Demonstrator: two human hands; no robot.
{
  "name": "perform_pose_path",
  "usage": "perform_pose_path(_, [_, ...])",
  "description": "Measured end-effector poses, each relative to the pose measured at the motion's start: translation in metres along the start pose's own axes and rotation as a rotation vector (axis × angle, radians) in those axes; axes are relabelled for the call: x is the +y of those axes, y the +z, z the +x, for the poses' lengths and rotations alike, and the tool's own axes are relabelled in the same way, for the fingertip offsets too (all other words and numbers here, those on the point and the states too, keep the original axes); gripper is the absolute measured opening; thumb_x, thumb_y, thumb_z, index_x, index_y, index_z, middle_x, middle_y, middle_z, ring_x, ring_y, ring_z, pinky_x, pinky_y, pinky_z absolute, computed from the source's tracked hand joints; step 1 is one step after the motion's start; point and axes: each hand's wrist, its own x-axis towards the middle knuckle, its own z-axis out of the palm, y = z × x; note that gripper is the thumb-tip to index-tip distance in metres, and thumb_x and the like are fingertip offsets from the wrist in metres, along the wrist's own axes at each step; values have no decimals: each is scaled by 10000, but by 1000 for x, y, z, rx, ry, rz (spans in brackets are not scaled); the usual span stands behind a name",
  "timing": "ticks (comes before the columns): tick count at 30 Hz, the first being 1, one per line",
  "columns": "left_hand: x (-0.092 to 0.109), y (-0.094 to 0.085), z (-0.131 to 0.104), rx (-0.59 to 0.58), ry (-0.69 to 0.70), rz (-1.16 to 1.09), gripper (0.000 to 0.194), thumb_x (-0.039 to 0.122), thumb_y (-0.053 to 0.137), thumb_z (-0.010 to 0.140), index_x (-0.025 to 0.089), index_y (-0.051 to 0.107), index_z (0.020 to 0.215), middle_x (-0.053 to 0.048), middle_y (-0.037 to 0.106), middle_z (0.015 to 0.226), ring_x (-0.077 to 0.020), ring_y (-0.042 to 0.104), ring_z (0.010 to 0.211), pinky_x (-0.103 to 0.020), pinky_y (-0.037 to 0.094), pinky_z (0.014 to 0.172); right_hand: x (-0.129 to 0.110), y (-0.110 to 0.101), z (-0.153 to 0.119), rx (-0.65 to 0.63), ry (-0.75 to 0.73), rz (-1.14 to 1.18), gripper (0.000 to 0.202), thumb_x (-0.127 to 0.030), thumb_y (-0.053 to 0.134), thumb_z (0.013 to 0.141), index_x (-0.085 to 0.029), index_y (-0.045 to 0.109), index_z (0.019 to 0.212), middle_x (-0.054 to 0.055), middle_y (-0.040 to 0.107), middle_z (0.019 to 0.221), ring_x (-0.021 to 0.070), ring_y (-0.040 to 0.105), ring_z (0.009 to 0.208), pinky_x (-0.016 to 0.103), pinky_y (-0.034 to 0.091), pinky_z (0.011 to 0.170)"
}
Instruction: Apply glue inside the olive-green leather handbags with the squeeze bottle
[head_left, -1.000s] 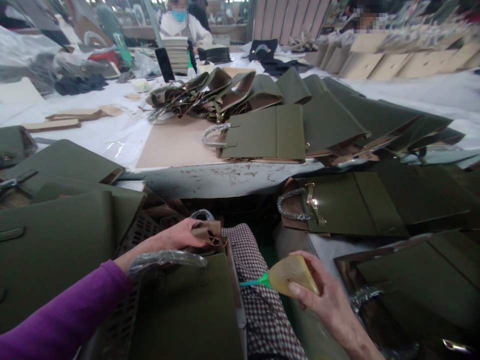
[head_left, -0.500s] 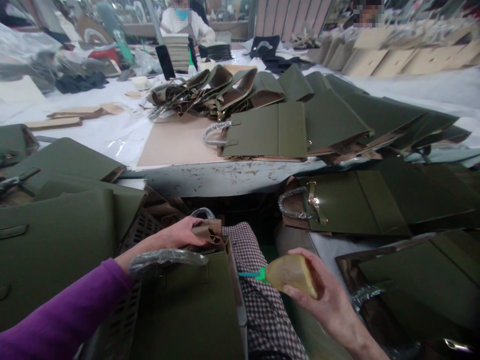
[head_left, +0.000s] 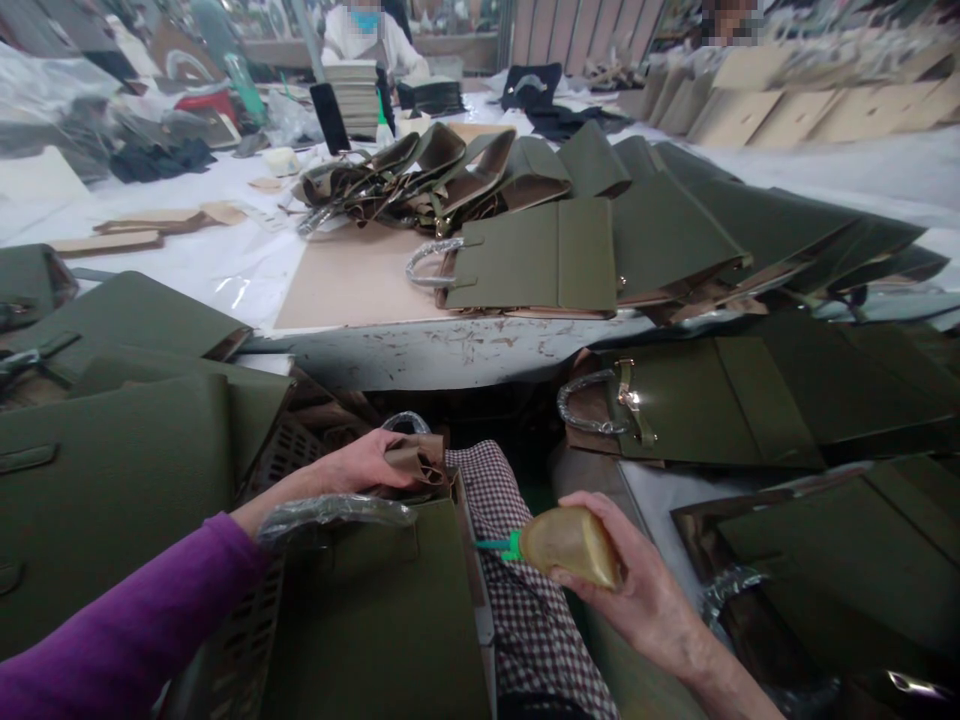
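An olive-green handbag lies in front of me, its near handle wrapped in clear plastic. My left hand is closed on the bag's brown lining at the open top. In my right hand is a squeeze bottle of yellowish liquid, with a green cap and a thin nozzle. The bottle is tilted sideways. Its nozzle tip is at the bag's right side edge; I cannot tell whether it touches.
More green bags are stacked at the left, and others lie to the right. On the white-covered table ahead is a long row of green bags. A person in a mask sits behind it. A checkered cloth covers my lap.
My right hand and the bottle have shifted slightly to the left, and the nozzle now appears shorter beside the bag's edge. My left hand stays on the lining.
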Motion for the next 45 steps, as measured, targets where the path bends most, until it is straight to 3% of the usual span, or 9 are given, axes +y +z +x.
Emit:
perform_pose_path(10, [6,3,-3,32,-35,-42,342,258,901,595,141,799,899,-6,802,815,-171,700,725,-254,543,708,-15,-11,-9,-122,1,4,482,-320,810,878,-364,579,1299,7,737,1168,253,747,1002,346,624,866])
perform_pose_path(17, [4,2,-3,32,-61,-9,421,294,896,590,101,795,951,-58,828,884,-210,728,749,-297,554,725,-8,-4,-8,-46,-4,-19,485,-336,811,878,-320,572,1299,42,701,1232,270,719,1081,355,605,918])
perform_pose_path(26, [-6,0,-4,17,-29,-17,385,281,913,676,141,790,1012,-27,826,929,-190,746,779,-260,566,735,-18,-13,-13,-297,108,65,476,-352,813,892,-374,567,1299,12,714,1212,286,712,1077,419,596,930])
perform_pose_path(33, [0,5,-9,26,-40,-14,402,244,889,677,126,795,1049,-35,836,941,-186,756,791,-259,586,774,-19,-14,-13,-317,177,78,463,-370,830,844,-297,633,1256,42,709,1235,296,695,1100,449,563,1019])
perform_pose_path(36, [9,8,-15,57,-47,1,441,230,887,662,110,789,1075,-46,841,930,-196,758,783,-261,590,737,-21,-15,-12,-295,244,122,479,-361,824,795,-273,658,1236,35,736,1160,286,705,1017,431,578,966])
perform_pose_path(40, [30,4,-33,111,-24,67,500,264,927,673,110,788,1128,-82,851,990,-239,780,834,-305,621,771,-18,-18,-19,-236,370,316,479,-461,760,825,-241,656,1238,30,738,1015,261,688,893,353,594,755])
perform_pose_path(43, [52,0,-60,146,34,144,454,285,934,715,142,800,1124,-90,846,1109,-269,788,974,-331,617,906,-9,-21,-30,-60,456,471,591,-600,734,856,-211,620,1286,43,697,952,221,635,729,288,523,530])
perform_pose_path(45, [65,1,-79,145,69,203,401,302,922,749,170,801,1108,-65,843,1121,-269,780,1005,-316,601,926,-3,-23,-38,83,484,534,620,-642,707,884,-204,596,1309,43,669,924,194,584,641,281,478,468])
